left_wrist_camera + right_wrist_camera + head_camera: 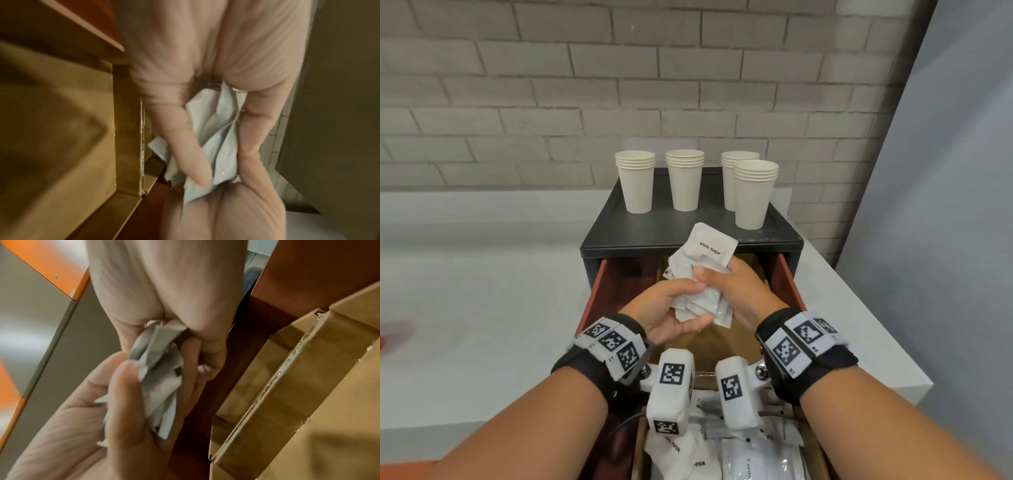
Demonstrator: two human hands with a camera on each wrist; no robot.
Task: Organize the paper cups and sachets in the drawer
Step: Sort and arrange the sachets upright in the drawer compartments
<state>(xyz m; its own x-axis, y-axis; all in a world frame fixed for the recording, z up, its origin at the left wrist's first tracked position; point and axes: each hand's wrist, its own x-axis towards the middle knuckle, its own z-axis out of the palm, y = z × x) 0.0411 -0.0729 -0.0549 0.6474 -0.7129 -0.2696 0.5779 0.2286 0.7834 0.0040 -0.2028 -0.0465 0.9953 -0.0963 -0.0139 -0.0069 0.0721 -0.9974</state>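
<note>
Nearest you, loose sachets (726,452) lie in the front cardboard compartment (812,448) of the open drawer (789,277), partly hidden behind your wrist cameras. Just beyond, your left hand (671,308) and right hand (739,291) meet above the drawer, both with fingers curled round one crumpled bundle of white sachets (703,277); the topmost, printed "White Sugar", sticks up past your fingertips. From the left wrist, your thumb (185,146) presses across the bundle; from the right wrist, it sits pinched between both palms. Farther back, the black cabinet (688,226) carries four upright stacks of paper cups (685,180) on its top, three in a row, with one just in front at the right. It stands on a white table (482,274) against a brick wall (585,85).
</note>
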